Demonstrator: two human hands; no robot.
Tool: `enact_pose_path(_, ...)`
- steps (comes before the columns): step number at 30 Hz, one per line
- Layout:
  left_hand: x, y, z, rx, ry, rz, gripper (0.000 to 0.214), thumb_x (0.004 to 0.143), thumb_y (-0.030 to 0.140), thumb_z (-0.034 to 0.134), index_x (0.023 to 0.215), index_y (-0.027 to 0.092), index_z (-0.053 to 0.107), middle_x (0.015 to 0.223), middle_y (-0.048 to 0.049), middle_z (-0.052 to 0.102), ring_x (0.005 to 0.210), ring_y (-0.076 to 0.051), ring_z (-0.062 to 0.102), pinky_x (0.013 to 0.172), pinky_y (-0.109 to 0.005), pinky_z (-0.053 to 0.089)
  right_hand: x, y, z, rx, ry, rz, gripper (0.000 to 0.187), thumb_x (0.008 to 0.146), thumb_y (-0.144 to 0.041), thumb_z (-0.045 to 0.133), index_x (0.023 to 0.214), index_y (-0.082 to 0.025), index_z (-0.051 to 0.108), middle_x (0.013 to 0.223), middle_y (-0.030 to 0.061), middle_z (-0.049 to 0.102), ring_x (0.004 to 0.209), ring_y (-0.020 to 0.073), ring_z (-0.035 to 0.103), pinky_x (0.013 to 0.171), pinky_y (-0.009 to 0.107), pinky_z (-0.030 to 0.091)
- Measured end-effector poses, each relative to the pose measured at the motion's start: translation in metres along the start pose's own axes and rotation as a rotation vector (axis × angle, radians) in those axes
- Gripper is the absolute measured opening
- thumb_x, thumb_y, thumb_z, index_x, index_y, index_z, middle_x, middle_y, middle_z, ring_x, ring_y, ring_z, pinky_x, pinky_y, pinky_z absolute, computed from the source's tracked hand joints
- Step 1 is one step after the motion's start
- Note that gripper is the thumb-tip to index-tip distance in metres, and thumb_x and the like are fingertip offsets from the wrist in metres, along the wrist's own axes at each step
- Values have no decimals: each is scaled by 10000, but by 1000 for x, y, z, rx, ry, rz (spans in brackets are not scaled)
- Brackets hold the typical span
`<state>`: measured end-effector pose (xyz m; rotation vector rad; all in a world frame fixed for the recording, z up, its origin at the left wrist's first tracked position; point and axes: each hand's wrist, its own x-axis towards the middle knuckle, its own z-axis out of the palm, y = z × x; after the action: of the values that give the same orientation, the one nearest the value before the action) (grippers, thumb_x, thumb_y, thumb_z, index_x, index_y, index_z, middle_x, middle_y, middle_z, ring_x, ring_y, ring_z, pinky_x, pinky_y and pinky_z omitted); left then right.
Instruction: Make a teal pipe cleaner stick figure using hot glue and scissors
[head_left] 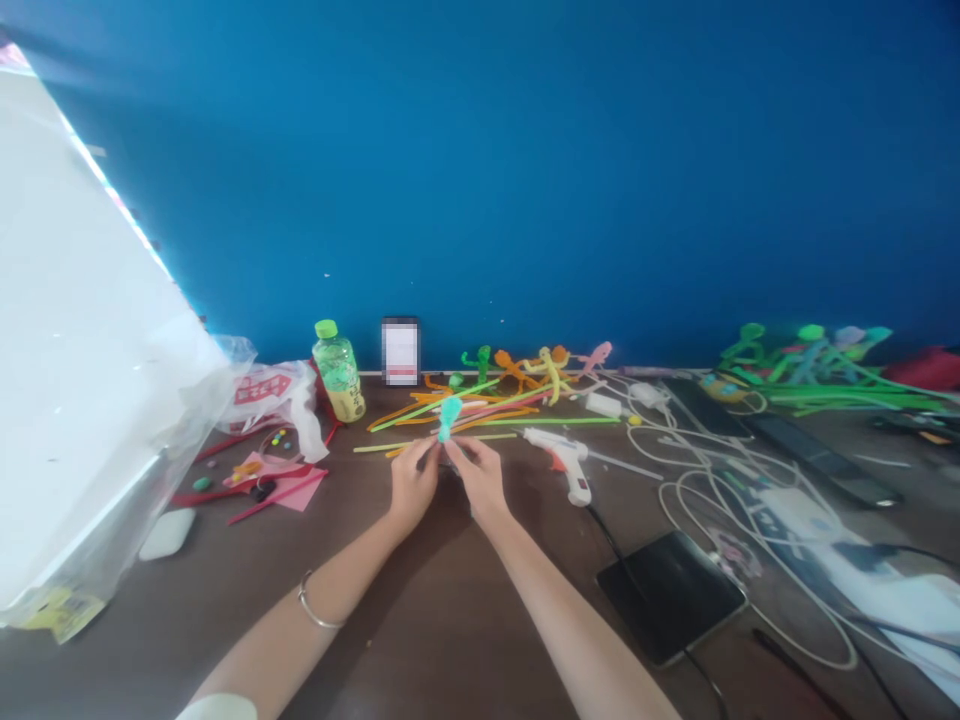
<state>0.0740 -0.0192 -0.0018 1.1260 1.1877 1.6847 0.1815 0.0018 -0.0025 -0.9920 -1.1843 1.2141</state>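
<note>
Both my hands meet over the middle of the dark brown table [420,640]. My left hand [412,485] and my right hand [478,478] are closed in a pinch on a teal pipe-cleaner figure [448,416], which sticks up between the fingertips. A silver bracelet sits on my left wrist. Just behind the figure lie several loose pipe cleaners [465,408] in orange, green and yellow. A white glue gun [564,462] lies to the right of my right hand.
Finished pipe-cleaner figures [540,365] stand along the blue wall, more at the far right [802,355]. A green-capped bottle [339,375], plastic bags, pink paper scraps [281,480], a black tablet [671,590] and tangled white cables [720,480] surround the hands.
</note>
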Motion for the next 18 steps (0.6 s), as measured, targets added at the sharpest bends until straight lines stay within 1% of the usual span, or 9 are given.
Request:
enact_pose_path(2,3,-3,-1,-11,-66,-66,91,675,266,660,727,198,690,657,-36,637,633,-177,565,665,-282,446,3,0,-3,-11,-16,-14,263,674,-411,646,791,-181,696,768,48,663,736,194,596,706,336,479)
enact_pose_path(4,5,-7,-2,-53,-121,-133,145,678,314,658,716,175,670,593,-22,619,550,-154,556,603,-277,450,6,0,-6,-36,-23,-37,250,667,-395,654,801,-190,706,791,47,659,757,193,593,699,324,475)
enact_pose_path(7,7,-9,-2,-210,-161,-210,187,675,332,661,695,147,638,582,-9,595,503,-108,526,552,-244,434,7,-1,-7,-37,-25,-29,236,652,-373,670,803,-195,707,807,43,662,736,179,595,678,309,471)
enact_pose_path(10,10,-8,-3,-408,-223,-330,169,661,273,677,651,120,608,557,8,534,471,-62,465,489,-192,387,7,-4,-7,-24,-67,18,228,660,-381,661,776,-189,702,735,32,657,676,169,588,631,304,470)
enact_pose_path(13,13,-4,-5,-566,-321,-457,135,654,183,667,615,98,570,518,21,464,427,-32,393,418,-150,325,8,-5,-9,-36,-88,31,228,661,-399,655,737,-190,702,640,21,630,650,176,571,573,295,456)
enact_pose_path(16,14,0,-8,-720,-435,-608,83,665,105,610,628,87,538,518,21,429,395,-15,351,366,-121,271,8,-4,-11,-41,-102,29,220,647,-401,670,714,-193,699,614,11,605,623,162,547,530,270,428)
enact_pose_path(18,12,3,-10,-842,-463,-741,55,670,60,558,655,91,515,522,30,399,378,-5,333,345,-101,249,7,-3,-11,16,-163,73,221,650,-403,674,727,-197,692,606,-4,589,580,132,522,498,242,402)
